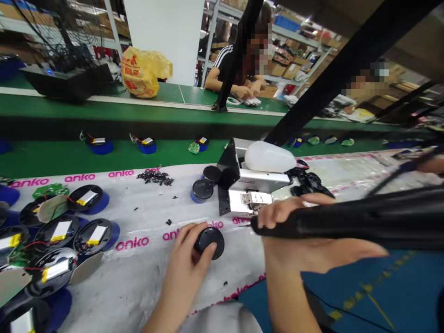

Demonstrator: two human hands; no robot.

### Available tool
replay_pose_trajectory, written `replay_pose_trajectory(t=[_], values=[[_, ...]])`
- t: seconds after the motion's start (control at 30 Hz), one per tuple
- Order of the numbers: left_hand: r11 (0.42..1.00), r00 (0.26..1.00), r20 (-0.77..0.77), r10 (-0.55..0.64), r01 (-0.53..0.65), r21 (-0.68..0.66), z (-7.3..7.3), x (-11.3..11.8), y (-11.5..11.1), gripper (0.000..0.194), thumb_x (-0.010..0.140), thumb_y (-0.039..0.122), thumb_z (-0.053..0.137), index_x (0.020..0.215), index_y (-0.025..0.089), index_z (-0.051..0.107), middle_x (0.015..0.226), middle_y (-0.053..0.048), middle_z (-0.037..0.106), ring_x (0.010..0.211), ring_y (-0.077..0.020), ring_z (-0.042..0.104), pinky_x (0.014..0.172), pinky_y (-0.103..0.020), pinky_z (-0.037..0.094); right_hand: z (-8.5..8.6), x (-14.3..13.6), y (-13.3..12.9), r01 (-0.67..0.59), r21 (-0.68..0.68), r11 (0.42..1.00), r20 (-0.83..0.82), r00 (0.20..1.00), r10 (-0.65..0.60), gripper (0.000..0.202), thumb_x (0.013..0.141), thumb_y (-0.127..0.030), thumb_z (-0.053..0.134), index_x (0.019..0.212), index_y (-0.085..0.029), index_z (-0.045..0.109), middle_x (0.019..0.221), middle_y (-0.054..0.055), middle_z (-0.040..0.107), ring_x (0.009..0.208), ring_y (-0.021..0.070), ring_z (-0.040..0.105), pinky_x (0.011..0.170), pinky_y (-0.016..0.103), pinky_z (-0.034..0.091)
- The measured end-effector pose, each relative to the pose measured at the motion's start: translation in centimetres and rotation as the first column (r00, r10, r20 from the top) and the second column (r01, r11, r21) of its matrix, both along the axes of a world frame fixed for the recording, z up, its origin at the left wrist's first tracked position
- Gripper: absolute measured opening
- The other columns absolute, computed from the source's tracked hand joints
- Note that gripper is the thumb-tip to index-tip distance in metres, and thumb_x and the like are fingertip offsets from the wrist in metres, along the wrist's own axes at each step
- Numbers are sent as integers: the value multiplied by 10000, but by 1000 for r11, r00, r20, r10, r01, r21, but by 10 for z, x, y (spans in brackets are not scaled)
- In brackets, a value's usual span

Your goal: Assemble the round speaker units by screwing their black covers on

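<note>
My left hand (189, 259) has its fingers and thumb around a round black disc-shaped part (212, 242) on the white sheet with pink lettering. To its right, my right hand (291, 236) grips a long black power screwdriver (333, 222), held nearly level, with its thin tip pointing left, above the sheet and apart from the disc. Behind the hands stands a metal fixture (255, 189) with a white rounded piece (269, 156) on top. Two round black-topped parts (202, 190) sit against its left side. Small black pieces (156, 177) lie in a pile farther left.
Several blue round housings (93, 200) with batteries and wires crowd the left side. More units (147, 144) stand on the green conveyor (52, 157). Black rings (310, 182) lie right of the fixture. A yellow bag (142, 71) and a seated person (239, 69) are across; slanted black bars cross above.
</note>
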State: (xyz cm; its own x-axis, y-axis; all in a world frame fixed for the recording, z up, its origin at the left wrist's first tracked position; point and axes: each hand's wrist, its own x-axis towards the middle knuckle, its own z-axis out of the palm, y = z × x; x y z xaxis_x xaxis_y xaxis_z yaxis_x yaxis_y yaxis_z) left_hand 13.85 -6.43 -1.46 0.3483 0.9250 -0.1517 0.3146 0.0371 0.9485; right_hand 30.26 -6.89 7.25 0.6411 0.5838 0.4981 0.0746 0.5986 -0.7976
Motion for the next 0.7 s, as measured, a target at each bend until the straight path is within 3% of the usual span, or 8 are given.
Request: replay_pose_trajectory(t=[0.1,0.2,0.33,0.47,0.57,0.7], values=[[983,995,-100,-2,20,183,-6,3,-3,472,839,361,706,1292,236,659,1339,-129,629,1236,-356,588,1050,-535,455,13,26,15,204,83,975,65,976,-210,576,741,-807,604,937,-265,585,544,-73,586,364,156,470,396,292,425],[980,991,-129,-45,69,185,-5,7,-2,626,742,314,801,1331,207,618,1341,-145,651,1269,-389,558,1107,-595,377,7,37,27,254,65,965,102,960,-260,575,723,-795,660,911,-256,593,525,-66,597,354,152,477,375,271,398],[990,987,-79,-138,137,-8,4,6,3,619,695,196,800,1282,211,607,1320,-128,678,1240,-363,601,1072,-549,432,-3,28,19,107,-121,987,37,994,-104,662,691,-859,636,936,-245,610,492,-50,589,322,165,471,312,269,387],[981,983,24,-180,181,-65,4,1,3,598,672,161,816,1230,247,619,1320,-88,680,1252,-331,602,1094,-523,419,6,-2,2,-145,-130,981,-129,983,129,696,595,-871,696,934,-266,636,483,-56,596,312,170,464,295,277,395],[983,983,72,-167,172,-59,1,1,1,618,666,161,835,1239,235,612,1318,-89,680,1251,-315,601,1106,-506,406,11,-24,4,-164,-110,980,-117,982,151,614,658,-822,706,883,-253,662,494,-44,611,338,174,506,343,297,448],[980,982,85,-167,175,-95,0,2,1,637,652,139,838,1243,217,615,1316,-97,681,1242,-310,603,1096,-489,410,2,-38,19,-136,-31,990,-51,990,134,661,727,-896,535,845,-263,684,475,-41,587,315,159,476,304,279,410]])
